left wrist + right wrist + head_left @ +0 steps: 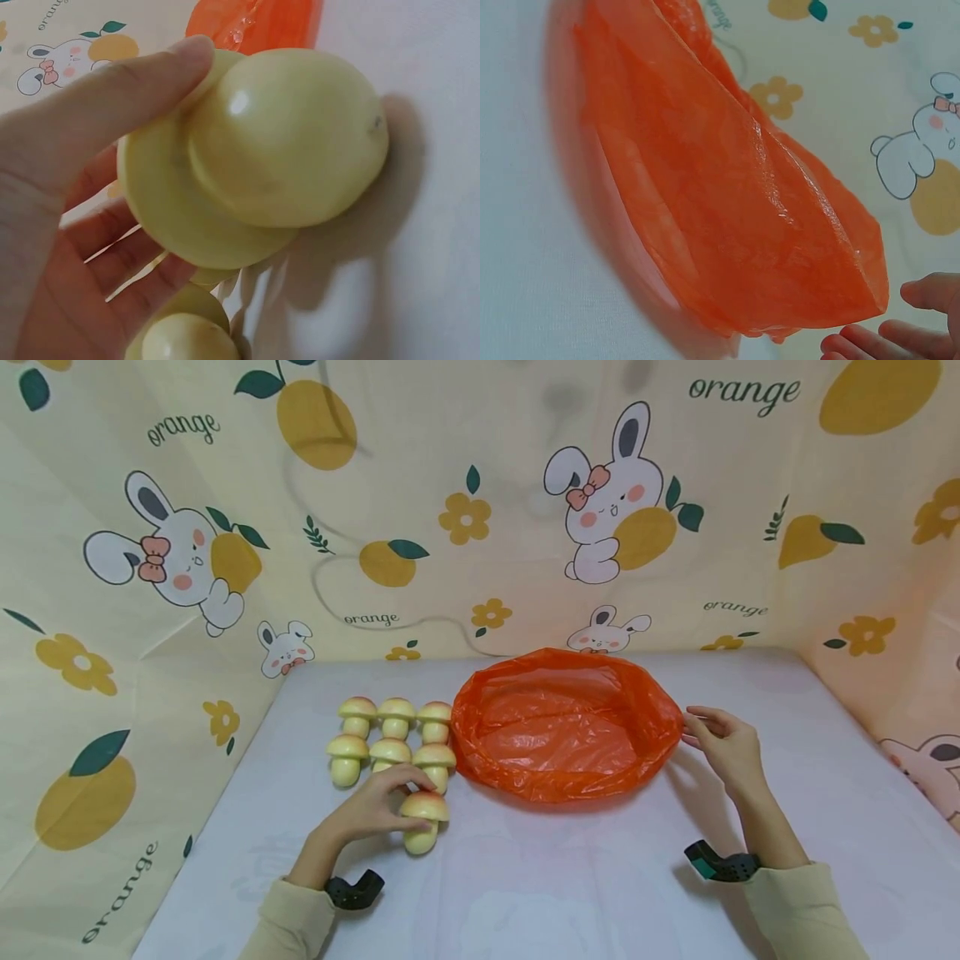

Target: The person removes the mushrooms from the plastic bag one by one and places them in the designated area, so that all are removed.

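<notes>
My left hand (375, 806) holds a pale yellow mushroom (424, 810) with a reddish-tinged cap, in front of the other mushrooms. In the left wrist view, the thumb lies along one side of the mushroom's cap (176, 195) and the fingers are at the other; its rounded stem faces the camera. An orange plastic bag (562, 797) stands with its mouth spread wide at the middle of the table. At the bag's right edge is my right hand (723, 747), thumb and fingers parted; in the right wrist view, the bag's corner (874, 304) lies close to the fingertips.
Several similar mushrooms (347, 760) stand in two rows left of the bag, the nearest ones close to my left hand. A white cloth (525, 893) covers the table. Printed fabric (465, 585) with rabbits and oranges hangs behind and at the sides.
</notes>
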Action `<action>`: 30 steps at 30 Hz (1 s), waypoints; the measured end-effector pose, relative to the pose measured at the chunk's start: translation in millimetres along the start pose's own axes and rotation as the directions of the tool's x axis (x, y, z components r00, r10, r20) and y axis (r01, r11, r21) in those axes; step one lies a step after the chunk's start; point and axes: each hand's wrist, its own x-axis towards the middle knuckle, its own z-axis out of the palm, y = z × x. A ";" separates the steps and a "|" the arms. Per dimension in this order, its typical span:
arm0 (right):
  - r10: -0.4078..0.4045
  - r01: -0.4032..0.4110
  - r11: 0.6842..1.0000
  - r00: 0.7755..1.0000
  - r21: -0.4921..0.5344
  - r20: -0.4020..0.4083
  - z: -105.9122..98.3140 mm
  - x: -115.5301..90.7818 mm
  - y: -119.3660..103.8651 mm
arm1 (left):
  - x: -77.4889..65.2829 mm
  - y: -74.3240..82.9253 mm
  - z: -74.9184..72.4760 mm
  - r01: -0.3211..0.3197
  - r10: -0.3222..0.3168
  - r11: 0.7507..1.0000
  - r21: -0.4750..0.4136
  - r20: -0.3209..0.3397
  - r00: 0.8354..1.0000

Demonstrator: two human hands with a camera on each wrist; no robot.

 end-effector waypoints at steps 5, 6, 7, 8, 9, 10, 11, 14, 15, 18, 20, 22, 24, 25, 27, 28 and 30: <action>-0.006 0.006 1.000 1.000 0.013 0.002 0.0 -0.4 0.6 | 1.1 0.9 1.8 0.012 -0.012 1.000 -0.003 -0.006 1.000; -0.006 0.006 1.000 1.000 0.015 0.003 -0.1 -0.4 0.7 | 1.1 1.1 1.8 0.016 -0.016 1.000 -0.002 -0.006 1.000; -0.007 0.007 1.000 1.000 0.014 0.004 -0.2 -0.4 0.9 | 1.0 0.8 1.9 0.018 -0.018 1.000 0.000 -0.005 1.000; -0.006 0.006 1.000 1.000 0.014 0.006 -0.3 -0.4 1.2 | 1.1 0.9 1.6 0.021 -0.021 1.000 0.000 -0.005 1.000; -0.007 0.006 1.000 1.000 0.012 0.009 -0.5 -0.3 1.6 | 1.2 0.9 1.4 0.024 -0.024 1.000 0.000 -0.005 1.000; -0.006 0.006 1.000 1.000 0.008 0.011 -0.7 -0.4 2.1 | 1.2 0.8 1.3 0.025 -0.025 1.000 0.000 -0.003 1.000; -0.004 0.004 1.000 1.000 0.007 0.014 -0.9 -0.4 2.6 | 1.4 0.9 1.0 0.025 -0.025 1.000 0.003 -0.002 1.000; 0.002 -0.002 1.000 1.000 0.001 0.023 -1.1 -0.9 4.6 | 2.0 1.5 0.5 0.036 -0.036 0.999 0.009 0.002 0.999; 0.004 -0.004 1.000 1.000 -0.001 0.024 -1.1 -0.9 5.3 | 2.1 1.5 0.4 0.040 -0.040 0.999 0.012 0.005 0.999; 0.009 -0.009 1.000 1.000 0.007 0.026 -0.9 -0.3 7.0 | 2.6 1.4 0.5 0.054 -0.054 0.998 0.014 0.010 0.998; 0.008 -0.009 1.000 1.000 0.004 0.027 -1.0 0.2 7.8 | 3.3 1.2 1.1 0.067 -0.067 0.998 0.011 0.013 0.998; 0.006 -0.006 1.000 1.000 0.005 0.027 -1.2 0.5 8.1 | 4.3 1.5 1.9 0.078 -0.078 0.997 0.010 0.014 0.997; 0.007 -0.007 1.000 1.000 -0.004 0.028 -1.6 0.3 8.5 | 5.6 1.8 2.9 0.085 -0.085 0.996 0.012 0.014 0.996; 0.007 -0.007 1.000 1.000 -0.007 0.029 -1.8 0.1 8.9 | 6.2 1.8 3.4 0.087 -0.087 0.996 0.011 0.015 0.996; 0.016 -0.015 1.000 0.999 -0.013 0.029 -2.2 -0.5 10.3 | 7.5 1.8 4.5 0.084 -0.084 0.996 0.008 0.016 0.996; 0.019 -0.018 1.000 0.999 -0.021 0.029 -2.6 -0.6 11.1 | 8.1 1.7 5.1 0.083 -0.083 0.997 0.008 0.018 0.996; 0.029 -0.028 0.999 0.999 -0.036 0.027 -3.7 -0.9 12.1 | 9.5 1.9 6.2 0.079 -0.079 0.997 0.007 0.021 0.997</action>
